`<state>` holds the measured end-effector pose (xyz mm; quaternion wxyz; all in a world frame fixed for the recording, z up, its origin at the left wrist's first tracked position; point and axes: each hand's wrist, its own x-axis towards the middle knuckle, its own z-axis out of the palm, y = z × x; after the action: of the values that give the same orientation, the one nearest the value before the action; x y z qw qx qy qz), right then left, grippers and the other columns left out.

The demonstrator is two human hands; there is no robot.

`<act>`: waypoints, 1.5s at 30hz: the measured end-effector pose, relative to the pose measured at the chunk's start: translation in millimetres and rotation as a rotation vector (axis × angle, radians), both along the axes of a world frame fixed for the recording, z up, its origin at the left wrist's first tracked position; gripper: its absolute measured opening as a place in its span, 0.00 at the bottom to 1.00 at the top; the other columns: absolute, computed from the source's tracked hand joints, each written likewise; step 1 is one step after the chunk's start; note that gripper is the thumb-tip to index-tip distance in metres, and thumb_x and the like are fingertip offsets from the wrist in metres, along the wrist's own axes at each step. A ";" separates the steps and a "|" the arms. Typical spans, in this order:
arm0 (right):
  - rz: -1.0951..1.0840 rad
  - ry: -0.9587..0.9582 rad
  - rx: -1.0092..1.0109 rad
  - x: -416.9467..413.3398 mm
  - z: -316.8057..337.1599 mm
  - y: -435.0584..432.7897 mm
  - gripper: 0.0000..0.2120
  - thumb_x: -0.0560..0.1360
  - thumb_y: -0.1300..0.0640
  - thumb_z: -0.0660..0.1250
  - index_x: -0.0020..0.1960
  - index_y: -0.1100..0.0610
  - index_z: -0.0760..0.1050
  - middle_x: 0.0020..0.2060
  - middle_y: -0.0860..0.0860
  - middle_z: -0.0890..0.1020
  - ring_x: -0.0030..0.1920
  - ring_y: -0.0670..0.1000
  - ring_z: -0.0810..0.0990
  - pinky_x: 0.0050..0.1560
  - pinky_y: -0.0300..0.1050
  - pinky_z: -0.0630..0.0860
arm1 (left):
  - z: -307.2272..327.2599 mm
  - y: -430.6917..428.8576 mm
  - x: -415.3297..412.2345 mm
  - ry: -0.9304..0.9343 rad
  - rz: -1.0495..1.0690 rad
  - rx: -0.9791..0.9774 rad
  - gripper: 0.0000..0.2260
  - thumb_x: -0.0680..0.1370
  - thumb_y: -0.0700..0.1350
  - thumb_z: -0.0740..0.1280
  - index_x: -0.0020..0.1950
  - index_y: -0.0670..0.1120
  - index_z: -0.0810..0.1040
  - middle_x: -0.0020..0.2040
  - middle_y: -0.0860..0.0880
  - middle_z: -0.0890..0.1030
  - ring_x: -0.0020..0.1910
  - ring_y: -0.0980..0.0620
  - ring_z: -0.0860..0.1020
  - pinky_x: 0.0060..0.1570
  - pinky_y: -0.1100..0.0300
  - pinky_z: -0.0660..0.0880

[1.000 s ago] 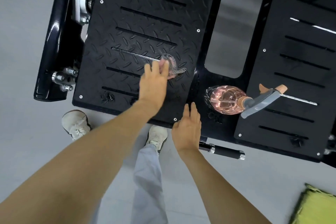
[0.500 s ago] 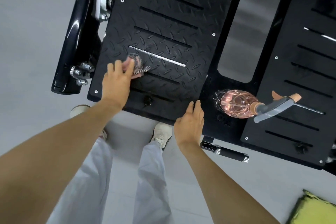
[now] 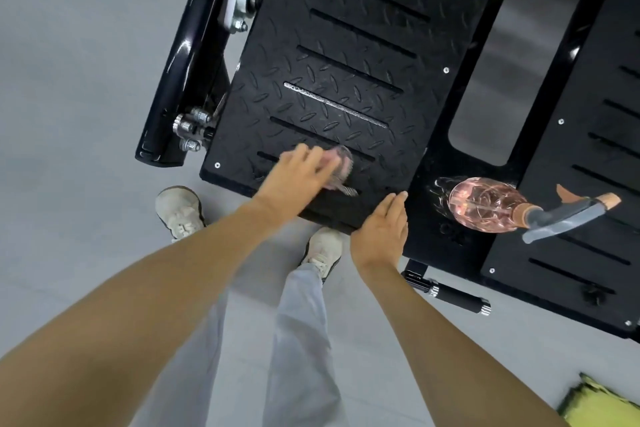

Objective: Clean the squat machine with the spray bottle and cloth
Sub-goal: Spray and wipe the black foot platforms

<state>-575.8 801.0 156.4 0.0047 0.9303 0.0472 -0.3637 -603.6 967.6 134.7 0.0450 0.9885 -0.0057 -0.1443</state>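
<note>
**Floor** (image 3: 69, 114): grey. On it stand pale trousers (image 3: 298, 340) and two light shoes (image 3: 180, 211), toes at the machine's near edge. A yellow-green pad (image 3: 602, 406) sits in the lower right corner, cut by the frame.

**Handle** (image 3: 453, 295): black-sleeved, jutting from the machine's near edge, near the right wrist.

**Right hand** (image 3: 379, 229): centre of frame. Grip apart, fingers straight and together, resting on the near edge of the tread plate and holding nothing. Judged a brace.

**Left hand** (image 3: 298, 180): left of centre. Grip apart, fingers laid long over the cloth (image 3: 341, 166), pressing it to the plate. It is motion-blurred and the thumb is unclear.

**Cloth**: pinkish, bunched, on the plate's near strip.

**Spray bottle** (image 3: 485, 204): pink clear body, grey trigger head. It lies on its side on the black member between the two plates, right of centre, apart from both hands.

**Tread plate** (image 3: 329, 80): black, patterned, slotted.
- Step judged: wiping.
- Done well: flat firm pressure, overlapping passes along the slots, and cloth worked into the tread and round the screws.
- In the way: the bracing hand covers the plate's near corner, and the bottle lies across the route to the second plate (image 3: 588, 149).

**Beyond**:
- a gloss frame tube (image 3: 187, 45) and a bolted bearing (image 3: 239, 0), upper left;
- a brushed steel panel (image 3: 502, 45), upper right.
</note>
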 end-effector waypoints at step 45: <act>-0.006 -0.058 0.053 -4.9 -5.7 -1.0 0.34 0.78 0.63 0.58 0.76 0.66 0.43 0.76 0.62 0.41 0.76 0.59 0.47 0.76 0.52 0.51 | 5.4 22.2 -67.3 0.153 0.685 -0.038 0.33 0.72 0.30 0.63 0.76 0.42 0.59 0.60 0.38 0.68 0.57 0.39 0.68 0.48 0.50 0.76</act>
<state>-580.7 800.1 150.7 -0.0198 0.9403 0.0541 -0.3354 -671.0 989.8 140.2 0.1094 0.9184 0.3269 -0.1943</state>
